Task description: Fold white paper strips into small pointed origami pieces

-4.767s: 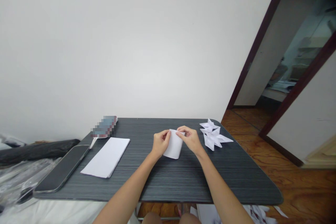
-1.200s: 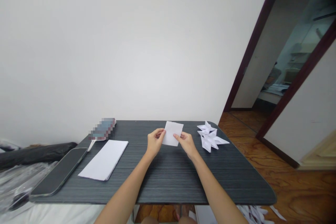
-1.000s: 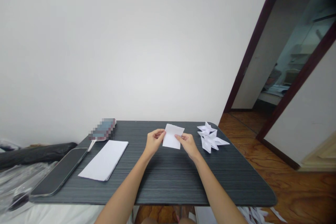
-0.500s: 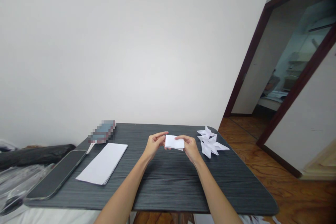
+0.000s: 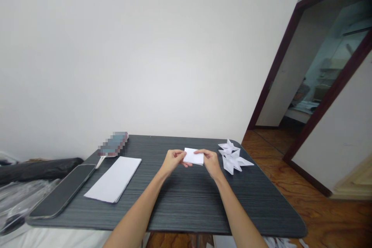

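Left hand (image 5: 173, 159) and right hand (image 5: 212, 162), nearly closed, pinched folded paper (image 5: 193, 156) at opposite ends, likely keeping layers aligned; paper stack (image 5: 113, 179) lay aside, presumably for working room.

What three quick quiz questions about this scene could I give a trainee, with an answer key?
1. True or false: the left hand and the right hand both hold the folded paper.
2. Where do the pointed paper shapes lie? A) left of both hands; B) right of both hands; C) between the hands.
3. Fill the gap: beside the flat black device lies a ____ of white paper.

Key: 1 true; 2 B; 3 stack.
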Demonstrator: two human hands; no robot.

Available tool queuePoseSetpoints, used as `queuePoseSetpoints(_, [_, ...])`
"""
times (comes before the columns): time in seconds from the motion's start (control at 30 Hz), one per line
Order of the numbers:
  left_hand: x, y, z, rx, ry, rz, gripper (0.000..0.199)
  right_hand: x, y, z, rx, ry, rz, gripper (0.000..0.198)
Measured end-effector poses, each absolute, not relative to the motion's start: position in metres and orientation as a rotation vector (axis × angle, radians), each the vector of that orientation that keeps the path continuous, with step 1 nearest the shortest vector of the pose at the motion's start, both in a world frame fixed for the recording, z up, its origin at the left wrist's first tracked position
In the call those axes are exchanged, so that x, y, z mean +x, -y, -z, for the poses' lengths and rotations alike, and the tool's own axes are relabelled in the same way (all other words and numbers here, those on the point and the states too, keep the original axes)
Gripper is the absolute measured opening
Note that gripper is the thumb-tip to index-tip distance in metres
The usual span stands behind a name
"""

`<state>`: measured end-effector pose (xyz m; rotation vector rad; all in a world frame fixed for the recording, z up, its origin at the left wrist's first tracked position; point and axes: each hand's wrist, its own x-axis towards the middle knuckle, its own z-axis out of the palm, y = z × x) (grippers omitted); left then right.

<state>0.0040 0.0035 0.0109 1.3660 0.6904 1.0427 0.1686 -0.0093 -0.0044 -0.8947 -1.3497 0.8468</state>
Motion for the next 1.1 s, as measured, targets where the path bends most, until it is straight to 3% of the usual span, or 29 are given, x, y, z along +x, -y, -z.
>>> queuePoseSetpoints(1.1, [0.001,-0.004,-0.014,1.488,-0.662,-0.989,0.034,0.171,0.001,0.017,-0.822,1.306,-0.941,0.015])
